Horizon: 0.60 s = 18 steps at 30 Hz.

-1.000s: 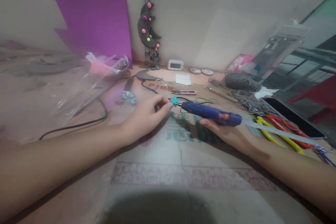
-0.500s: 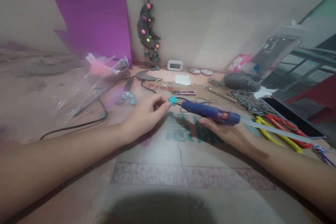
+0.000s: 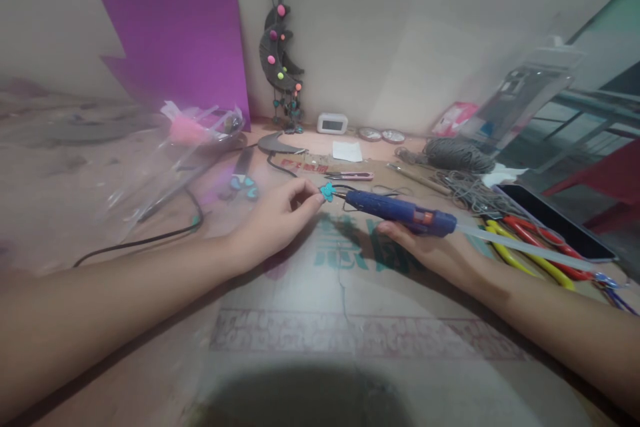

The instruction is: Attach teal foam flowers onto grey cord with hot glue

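Note:
Between the thumb and fingers of my left hand [image 3: 287, 217] is a small turquoise flower-shaped piece [image 3: 327, 191]. My right hand [image 3: 425, 240] grips a blue hot glue gun [image 3: 387, 207], its nozzle pointing left and meeting the flower piece; whether it touches cannot be made out. A long translucent glue stick [image 3: 520, 247] sticks out of the gun's rear. The gun's handle and most of my right fingers are hidden. Several turquoise pieces [image 3: 245, 185] lie left of my left hand. Behind my hands are pink-handled thread snips [image 3: 350, 176] and a grey crescent [image 3: 277, 143].
Printed cardboard [image 3: 290, 330] covers the table. On the right lie grey yarn [image 3: 457, 157], a phone [image 3: 555, 220] and red and yellow-handled pliers [image 3: 530, 257]. A plastic bag [image 3: 165, 160] and black cord [image 3: 150, 240] are left. A moon hanging [image 3: 280, 57] and purple board [image 3: 185, 47] stand behind.
Almost nothing differs. The whole view has shifted very slightly; both hands keep the flower piece and glue gun in the same place relative to each other.

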Tool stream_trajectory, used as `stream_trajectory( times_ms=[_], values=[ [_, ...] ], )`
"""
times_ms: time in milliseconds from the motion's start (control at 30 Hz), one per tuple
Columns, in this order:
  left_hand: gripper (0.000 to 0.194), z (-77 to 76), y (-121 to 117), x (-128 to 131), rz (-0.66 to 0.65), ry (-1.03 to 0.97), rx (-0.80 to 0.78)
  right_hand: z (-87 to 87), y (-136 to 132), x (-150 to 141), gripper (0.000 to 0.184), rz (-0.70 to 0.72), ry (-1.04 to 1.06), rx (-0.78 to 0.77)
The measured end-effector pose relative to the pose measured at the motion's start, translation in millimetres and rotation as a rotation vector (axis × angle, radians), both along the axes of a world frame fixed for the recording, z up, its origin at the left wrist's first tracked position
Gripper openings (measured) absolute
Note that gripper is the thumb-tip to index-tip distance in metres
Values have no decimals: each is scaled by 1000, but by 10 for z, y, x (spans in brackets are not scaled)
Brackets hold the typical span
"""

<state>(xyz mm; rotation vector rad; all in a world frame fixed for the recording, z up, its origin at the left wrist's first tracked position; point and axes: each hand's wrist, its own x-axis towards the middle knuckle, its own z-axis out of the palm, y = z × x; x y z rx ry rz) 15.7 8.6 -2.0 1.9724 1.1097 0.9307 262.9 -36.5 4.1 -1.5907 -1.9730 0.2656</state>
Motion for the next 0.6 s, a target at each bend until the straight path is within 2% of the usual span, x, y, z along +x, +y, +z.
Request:
stream_trajectory(
  times_ms=[200, 367, 600],
  values=[
    [21, 6, 5, 2, -4, 14, -2, 42, -10, -40, 26, 12, 29, -23],
    [22, -18, 21, -6, -15, 26, 20, 17, -1, -19, 25, -45, -4, 26],
    [21, -26, 23, -5, -15, 39, 23, 84, -18, -87, 22, 14, 39, 39]
  ],
)
